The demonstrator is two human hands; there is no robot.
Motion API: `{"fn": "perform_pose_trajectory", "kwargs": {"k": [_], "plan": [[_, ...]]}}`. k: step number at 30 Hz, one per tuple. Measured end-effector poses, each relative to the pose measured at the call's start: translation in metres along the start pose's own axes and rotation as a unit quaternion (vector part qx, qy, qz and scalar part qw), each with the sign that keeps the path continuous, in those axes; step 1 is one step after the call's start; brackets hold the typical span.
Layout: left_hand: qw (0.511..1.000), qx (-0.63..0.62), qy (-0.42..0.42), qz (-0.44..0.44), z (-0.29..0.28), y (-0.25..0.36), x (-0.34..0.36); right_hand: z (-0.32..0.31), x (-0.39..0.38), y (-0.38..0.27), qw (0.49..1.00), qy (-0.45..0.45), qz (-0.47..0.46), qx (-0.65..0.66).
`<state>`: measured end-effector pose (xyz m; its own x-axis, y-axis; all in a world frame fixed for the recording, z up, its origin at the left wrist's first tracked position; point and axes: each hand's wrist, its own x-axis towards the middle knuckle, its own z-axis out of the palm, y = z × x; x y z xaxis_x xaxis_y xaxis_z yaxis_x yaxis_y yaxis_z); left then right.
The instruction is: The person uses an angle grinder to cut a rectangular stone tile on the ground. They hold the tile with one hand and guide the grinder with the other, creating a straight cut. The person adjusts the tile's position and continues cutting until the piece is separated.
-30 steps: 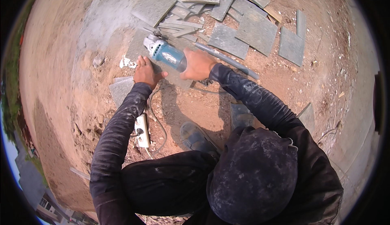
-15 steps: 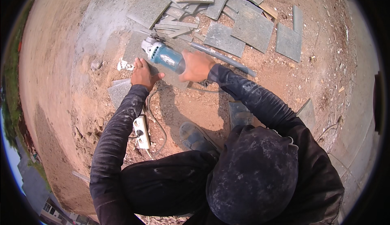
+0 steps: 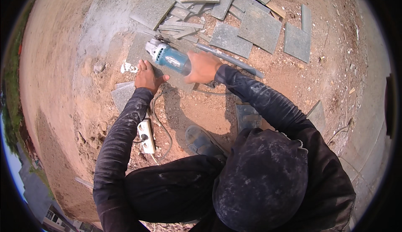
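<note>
My right hand (image 3: 203, 67) is wrapped round the rear body of a blue angle grinder (image 3: 172, 60), whose grey metal head points to the far left. The grinder lies low over a grey stone tile (image 3: 137, 47) on the dirt. Its disc is seen nearly edge-on, and whether it touches the tile I cannot tell. To the left of the grinder, my left hand (image 3: 145, 78) rests on the tile's near-left part, fingers stretched out and thumb apart. Beside that hand lies a crumpled white scrap (image 3: 128, 67). Shadow covers the tile's near part.
Beyond the grinder lies a heap of grey tiles (image 3: 260, 27) with narrow offcuts (image 3: 183, 26). A grey pipe (image 3: 232, 59) slants across the ground right of my right hand. A white power strip (image 3: 145, 136) with a plug and cable (image 3: 171, 137) sits near my left forearm. Dust whitens the far-left ground.
</note>
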<state>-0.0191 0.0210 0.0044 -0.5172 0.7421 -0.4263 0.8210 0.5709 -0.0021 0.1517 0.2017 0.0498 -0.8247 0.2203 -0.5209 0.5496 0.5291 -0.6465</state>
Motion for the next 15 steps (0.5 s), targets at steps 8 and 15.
{"fn": "perform_pose_trajectory", "kwargs": {"k": [8,15], "plan": [[1.0,-0.005,0.015,0.013,0.0023,-0.0025,-0.0003,0.0015,-0.0025,0.0046,1.0,0.006,-0.005,-0.005],[1.0,-0.011,0.012,0.014,-0.0012,0.0001,-0.0009,0.0017,-0.0074,0.0091,1.0,0.012,-0.011,0.006]]}}
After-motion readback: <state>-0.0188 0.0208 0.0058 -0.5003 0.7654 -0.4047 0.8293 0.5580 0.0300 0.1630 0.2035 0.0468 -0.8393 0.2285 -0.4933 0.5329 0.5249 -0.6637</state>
